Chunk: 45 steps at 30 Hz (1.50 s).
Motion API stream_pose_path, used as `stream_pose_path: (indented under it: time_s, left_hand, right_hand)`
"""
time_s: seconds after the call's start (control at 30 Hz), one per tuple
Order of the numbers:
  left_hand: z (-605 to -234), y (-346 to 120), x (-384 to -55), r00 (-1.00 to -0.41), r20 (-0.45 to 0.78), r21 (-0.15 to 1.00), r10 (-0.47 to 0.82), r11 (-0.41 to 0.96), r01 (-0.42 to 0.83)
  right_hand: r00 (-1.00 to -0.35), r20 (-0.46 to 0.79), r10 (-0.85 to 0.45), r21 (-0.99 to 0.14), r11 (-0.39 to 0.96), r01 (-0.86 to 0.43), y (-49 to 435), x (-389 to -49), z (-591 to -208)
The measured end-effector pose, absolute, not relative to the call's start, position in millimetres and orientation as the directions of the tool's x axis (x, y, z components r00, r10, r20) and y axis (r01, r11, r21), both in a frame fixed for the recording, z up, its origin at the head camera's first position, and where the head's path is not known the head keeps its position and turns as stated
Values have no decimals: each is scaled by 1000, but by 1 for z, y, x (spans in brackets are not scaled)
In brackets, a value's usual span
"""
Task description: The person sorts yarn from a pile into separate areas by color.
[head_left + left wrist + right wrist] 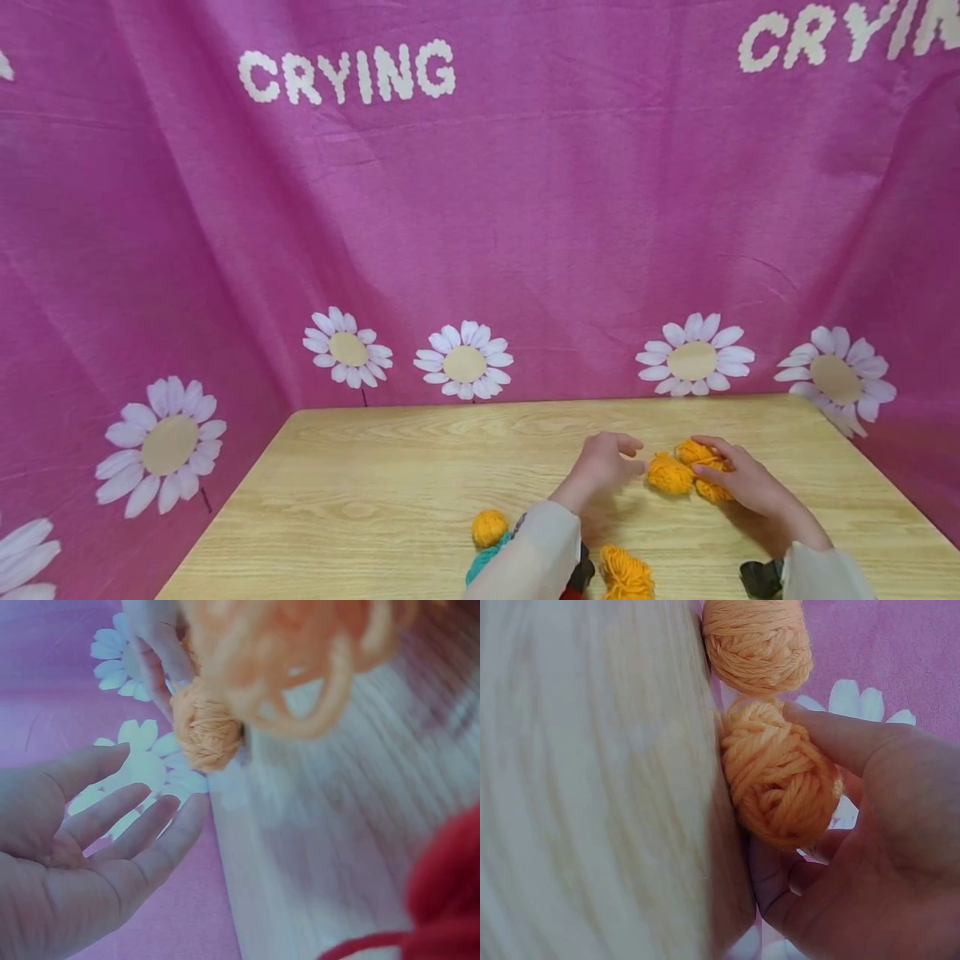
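At left we see a small orange ball [490,528], with teal yarn [486,563] at its six o'clock. The left hand [602,460] is empty, fingers apart, at nine o'clock from the middle orange ball [670,474], perhaps to stop it rolling. Loopy orange yarn [627,573] lies at seven o'clock. At three, the right hand [742,481] pinches another orange ball [784,780], likely to keep it steady.
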State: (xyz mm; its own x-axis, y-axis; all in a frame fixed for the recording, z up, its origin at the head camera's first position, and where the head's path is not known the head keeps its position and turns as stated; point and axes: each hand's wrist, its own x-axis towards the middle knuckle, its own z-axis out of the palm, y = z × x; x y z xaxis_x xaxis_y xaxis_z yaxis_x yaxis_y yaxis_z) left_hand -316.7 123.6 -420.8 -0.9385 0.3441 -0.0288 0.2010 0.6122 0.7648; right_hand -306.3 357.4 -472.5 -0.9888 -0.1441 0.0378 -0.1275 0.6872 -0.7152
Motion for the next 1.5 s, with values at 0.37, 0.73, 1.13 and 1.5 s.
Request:
stream_pose_path:
  time_s: [0.37, 0.73, 1.13, 1.5]
  left_hand:
    - [-408, 115, -310, -926, -29, 757, 377, 613, 226]
    - [-400, 103, -300, -892, -12, 704, 451, 637, 312]
    - [-394, 77, -295, -838, -1, 754, 546, 551, 358]
    - [-404, 53, -294, -790, -20, 795, 613, 489, 359]
  right_hand:
    - [-989, 35, -142, -698, 705, -126, 357, -308, -473]
    - [-991, 34, -127, -700, 705, -115, 357, -307, -473]
    - [-988, 74, -134, -689, 709, -148, 357, -306, -473]
    - [-989, 56, -138, -691, 710, -138, 357, -307, -474]
